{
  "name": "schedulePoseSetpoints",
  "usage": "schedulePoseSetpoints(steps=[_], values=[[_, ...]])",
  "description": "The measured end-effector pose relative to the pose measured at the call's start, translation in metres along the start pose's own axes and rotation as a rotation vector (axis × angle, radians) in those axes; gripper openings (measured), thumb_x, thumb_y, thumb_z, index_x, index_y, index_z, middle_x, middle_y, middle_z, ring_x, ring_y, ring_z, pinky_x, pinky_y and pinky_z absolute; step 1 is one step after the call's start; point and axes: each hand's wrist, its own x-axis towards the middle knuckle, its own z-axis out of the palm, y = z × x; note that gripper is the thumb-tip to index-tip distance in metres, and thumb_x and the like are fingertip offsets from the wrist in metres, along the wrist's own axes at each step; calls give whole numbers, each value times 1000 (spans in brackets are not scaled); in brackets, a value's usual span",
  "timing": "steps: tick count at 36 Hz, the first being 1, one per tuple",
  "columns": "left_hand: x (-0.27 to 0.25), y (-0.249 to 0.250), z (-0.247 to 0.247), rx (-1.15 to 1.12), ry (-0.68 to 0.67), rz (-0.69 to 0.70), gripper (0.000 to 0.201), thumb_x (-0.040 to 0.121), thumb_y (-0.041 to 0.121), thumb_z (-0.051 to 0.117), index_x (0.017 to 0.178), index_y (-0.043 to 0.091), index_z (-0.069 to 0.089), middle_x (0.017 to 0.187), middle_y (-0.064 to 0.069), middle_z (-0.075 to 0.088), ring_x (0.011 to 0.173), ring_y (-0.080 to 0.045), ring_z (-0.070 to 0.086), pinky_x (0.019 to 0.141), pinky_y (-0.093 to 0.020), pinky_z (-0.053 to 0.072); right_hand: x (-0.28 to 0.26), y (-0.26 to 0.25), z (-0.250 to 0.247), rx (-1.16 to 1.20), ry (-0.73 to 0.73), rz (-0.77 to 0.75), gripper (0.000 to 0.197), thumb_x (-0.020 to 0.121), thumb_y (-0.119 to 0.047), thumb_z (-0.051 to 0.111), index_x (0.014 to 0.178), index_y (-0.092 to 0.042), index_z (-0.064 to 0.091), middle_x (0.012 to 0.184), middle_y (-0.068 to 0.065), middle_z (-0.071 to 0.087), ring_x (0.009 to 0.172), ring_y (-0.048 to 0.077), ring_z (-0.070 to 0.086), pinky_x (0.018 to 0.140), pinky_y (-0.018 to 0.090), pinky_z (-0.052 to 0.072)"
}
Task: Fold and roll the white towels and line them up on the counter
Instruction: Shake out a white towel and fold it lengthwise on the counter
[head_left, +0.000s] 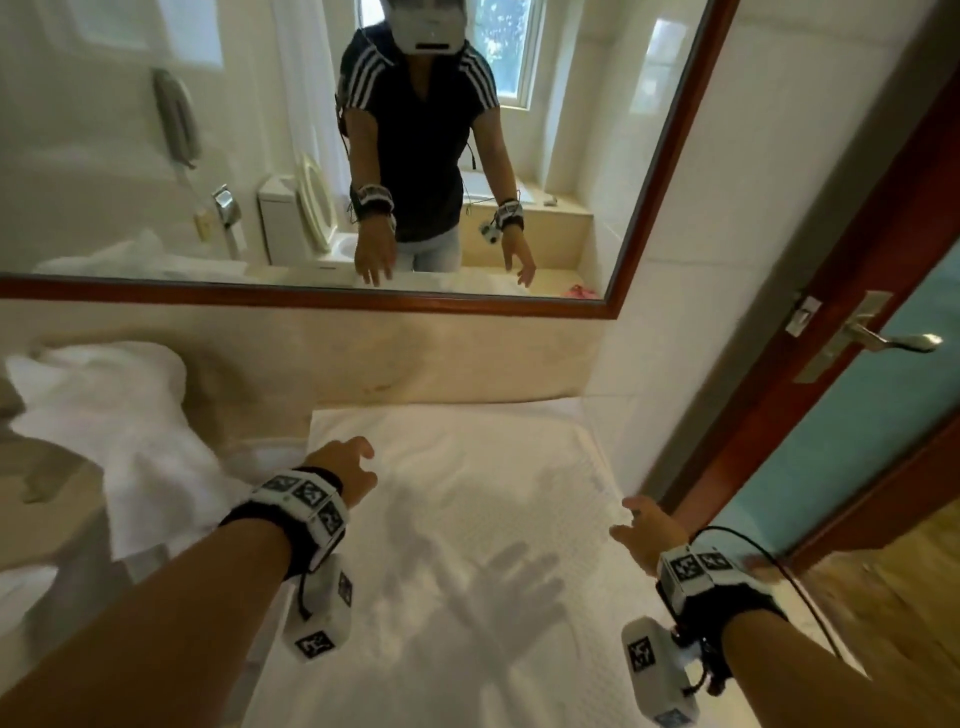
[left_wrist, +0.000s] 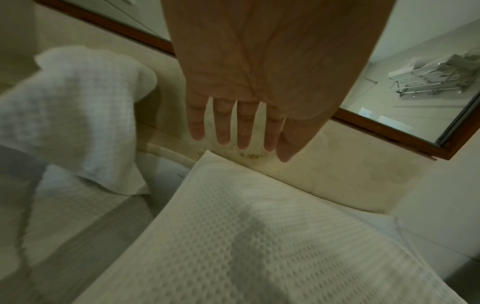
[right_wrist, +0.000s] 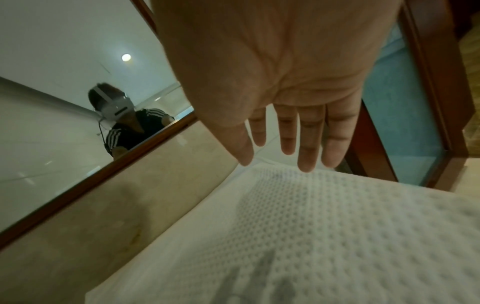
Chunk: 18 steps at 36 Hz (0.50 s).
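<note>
A white waffle-weave towel (head_left: 467, 545) lies spread flat on the beige counter (head_left: 415, 364), also seen as the flat towel (left_wrist: 246, 246) and flat towel (right_wrist: 324, 236). My left hand (head_left: 345, 465) hovers above its far left corner, fingers (left_wrist: 223, 127) straight and spread, holding nothing. Over the towel's right edge my right hand (head_left: 641, 530) hovers with straight fingers (right_wrist: 309, 142), empty too. A heap of crumpled white towels (head_left: 119, 415) lies to the left, also visible as the heap (left_wrist: 78, 115).
A wood-framed mirror (head_left: 311, 156) stands along the wall behind the counter. A wooden door with blue glass (head_left: 857, 415) and a metal handle (head_left: 883, 340) is close on the right. The counter's left part drops toward a basin (head_left: 31, 587).
</note>
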Motion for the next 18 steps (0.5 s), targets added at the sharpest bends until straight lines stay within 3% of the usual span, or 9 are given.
schedulePoseSetpoints(steps=[5,11,18], values=[[34,44,9,-26,-44,62,36,95,28,45,130,18,43,136,-10,45,122,-27,49,100,-33,40,37,-4,2,45,-49,31,52,89,-19,58,136,-10,39,133,19,52,120,31,52,94,32,42],[73,96,40,-109,-114,97,34,94,30,46,127,19,46,132,-7,49,118,-23,51,99,-31,43,105,-9,7,115,-54,58,54,89,-23,56,138,-12,36,133,20,52,118,34,52,96,36,45],[126,151,63,-355,-241,86,31,92,23,51,122,15,52,126,-11,57,110,-24,56,91,-30,46,161,-13,18,207,-5,146,74,86,-32,63,145,-8,25,142,22,42,124,39,47,100,43,42]])
